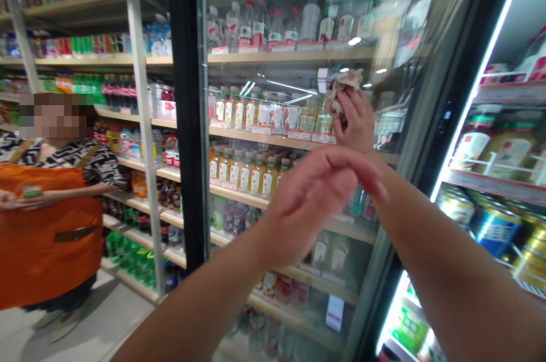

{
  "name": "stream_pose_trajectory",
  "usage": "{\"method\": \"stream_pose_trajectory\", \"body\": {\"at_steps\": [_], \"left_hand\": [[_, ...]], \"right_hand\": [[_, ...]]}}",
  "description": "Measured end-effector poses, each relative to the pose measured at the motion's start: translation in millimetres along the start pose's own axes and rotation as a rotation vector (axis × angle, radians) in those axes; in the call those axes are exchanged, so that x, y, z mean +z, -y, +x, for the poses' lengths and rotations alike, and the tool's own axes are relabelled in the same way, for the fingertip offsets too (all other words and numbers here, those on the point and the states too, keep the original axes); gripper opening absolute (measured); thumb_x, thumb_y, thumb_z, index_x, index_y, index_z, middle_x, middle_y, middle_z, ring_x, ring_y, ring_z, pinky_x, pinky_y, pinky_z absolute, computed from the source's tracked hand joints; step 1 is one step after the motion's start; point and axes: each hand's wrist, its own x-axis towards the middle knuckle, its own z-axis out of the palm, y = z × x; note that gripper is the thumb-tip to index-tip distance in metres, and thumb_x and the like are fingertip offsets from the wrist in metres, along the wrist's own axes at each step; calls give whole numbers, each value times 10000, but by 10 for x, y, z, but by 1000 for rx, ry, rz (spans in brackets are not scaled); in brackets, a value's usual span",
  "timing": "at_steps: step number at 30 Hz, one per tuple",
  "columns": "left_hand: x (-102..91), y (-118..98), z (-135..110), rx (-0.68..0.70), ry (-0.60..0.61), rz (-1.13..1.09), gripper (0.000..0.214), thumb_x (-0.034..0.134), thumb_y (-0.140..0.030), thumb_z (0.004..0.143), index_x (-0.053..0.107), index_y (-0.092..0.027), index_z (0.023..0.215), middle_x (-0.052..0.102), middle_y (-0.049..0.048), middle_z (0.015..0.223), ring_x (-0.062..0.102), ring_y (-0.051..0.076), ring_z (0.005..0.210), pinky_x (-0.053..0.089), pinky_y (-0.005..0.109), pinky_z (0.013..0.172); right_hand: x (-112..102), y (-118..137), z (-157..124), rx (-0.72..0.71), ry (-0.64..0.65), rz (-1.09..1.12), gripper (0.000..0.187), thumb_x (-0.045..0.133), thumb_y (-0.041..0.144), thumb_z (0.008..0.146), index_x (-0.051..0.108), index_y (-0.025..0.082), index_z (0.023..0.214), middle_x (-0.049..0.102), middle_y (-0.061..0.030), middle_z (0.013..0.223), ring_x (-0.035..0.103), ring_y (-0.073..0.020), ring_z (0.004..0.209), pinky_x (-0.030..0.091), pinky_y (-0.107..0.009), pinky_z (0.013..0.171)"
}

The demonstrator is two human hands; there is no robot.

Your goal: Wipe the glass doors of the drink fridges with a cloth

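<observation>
In the head view, my right hand (356, 120) is up against the glass door (273, 79) of a drinks cooler. Its fingers are closed over a crumpled, pale patterned cloth (348, 78), pressed to the pane. Nearer to me, my left hand (313, 208) hangs in front of the glass, a little blurred, with nothing in it. Its fingers stretch to the right and bend slightly, and it overlaps my right forearm in the picture. Behind the pane stand rows of bottled drinks (267, 180), partly hidden by my left hand.
At left, a person in an orange apron (51, 237) stands beside open shelves of bottles (123, 89), holding a small green item (33, 194). A black door frame (185, 112) borders the glass. To the right is a lit cooler with cans (497, 231) and bottles.
</observation>
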Motion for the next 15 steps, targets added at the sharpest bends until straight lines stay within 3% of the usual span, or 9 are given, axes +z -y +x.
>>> {"method": "stream_pose_trajectory", "body": {"at_steps": [2,3,5,7,10,12,15], "left_hand": [[-75,376,248,-23,-252,357,373,287,-380,1130,613,-245,1250,690,82,1255,599,244,1270,462,494,1164],[-121,587,379,-53,-301,565,375,313,-384,1124,594,-234,1322,638,89,1372,489,278,1397,346,562,1233],[-214,978,614,-103,-267,846,443,406,-394,1107,470,-244,1520,403,77,1620,221,323,1553,151,619,1286],[-275,1255,774,-132,-195,996,530,462,-366,1094,374,-244,1603,251,70,1692,110,344,1577,68,645,1286],[-274,1423,855,-164,-152,1068,594,484,-341,1085,312,-239,1643,182,70,1710,66,357,1581,37,669,1279],[-239,1435,846,-170,-175,1058,617,495,-332,1073,300,-254,1653,171,49,1713,41,339,1584,-5,644,1286],[-203,1427,822,-186,-187,1033,638,503,-315,1054,301,-259,1657,143,25,1716,10,311,1586,-83,581,1290]], "right_hand": [[-10,0,24,-12,34,2,556,336,319,997,474,252,1532,422,-54,1623,279,-271,1557,268,-573,1266],[-9,-4,41,-23,45,0,555,337,297,995,483,258,1529,424,-50,1622,270,-268,1561,262,-567,1271],[2,-14,70,-46,48,-18,556,359,263,979,510,250,1513,430,-54,1620,265,-269,1564,259,-559,1276],[13,-6,58,-73,19,-37,554,384,254,969,525,224,1504,440,-71,1613,275,-275,1561,270,-551,1274],[-8,69,-95,-138,-24,3,543,451,345,994,518,183,1508,436,-110,1612,275,-309,1560,294,-564,1264],[-50,129,-229,-221,19,70,516,488,402,1017,538,202,1490,457,-109,1599,292,-313,1554,316,-567,1256],[-100,118,-226,-323,94,130,374,454,316,1049,638,259,1370,546,-74,1531,408,-291,1497,359,-561,1233]]}}
